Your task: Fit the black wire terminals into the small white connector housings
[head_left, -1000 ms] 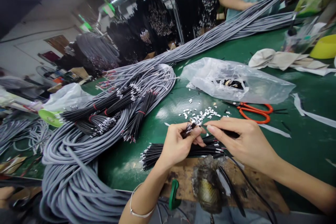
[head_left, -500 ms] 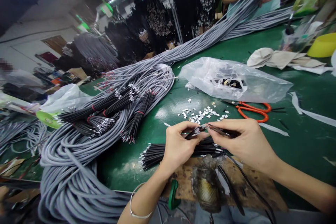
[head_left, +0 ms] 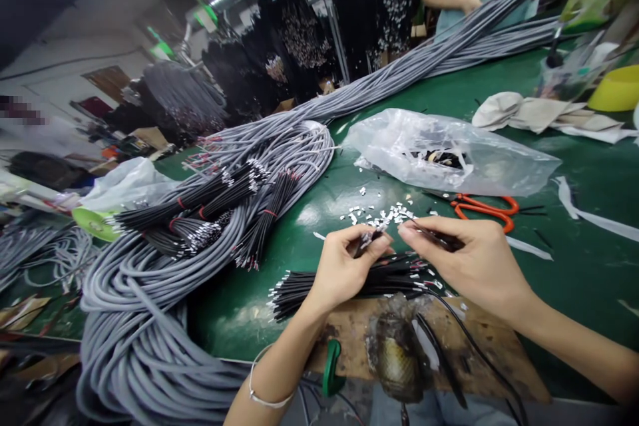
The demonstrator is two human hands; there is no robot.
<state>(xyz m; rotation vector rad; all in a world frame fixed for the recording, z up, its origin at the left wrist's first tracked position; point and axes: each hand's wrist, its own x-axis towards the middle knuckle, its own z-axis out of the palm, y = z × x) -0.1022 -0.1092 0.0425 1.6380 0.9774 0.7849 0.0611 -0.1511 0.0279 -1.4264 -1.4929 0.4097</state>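
Black, silver-tipped wires (head_left: 368, 241) are pinched in the left hand (head_left: 342, 267), a slim dark tool (head_left: 443, 239) in the right hand (head_left: 479, 263).

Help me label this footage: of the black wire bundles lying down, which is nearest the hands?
The bundle lying on the green table, just beyond the wooden board; the red-tied bundles lie farther left, over the grey cables.

Left hand (head_left: 342, 273): fingers (head_left: 351, 235) are curled, thumb (head_left: 374, 249) is bent in close to them. Left forearm (head_left: 287, 349): bare, is raised steeply from the lower edge. Right hand (head_left: 472, 263): is held in a pinch, just beside the left. Right forearm (head_left: 574, 339): bare, is slanted in from the right.
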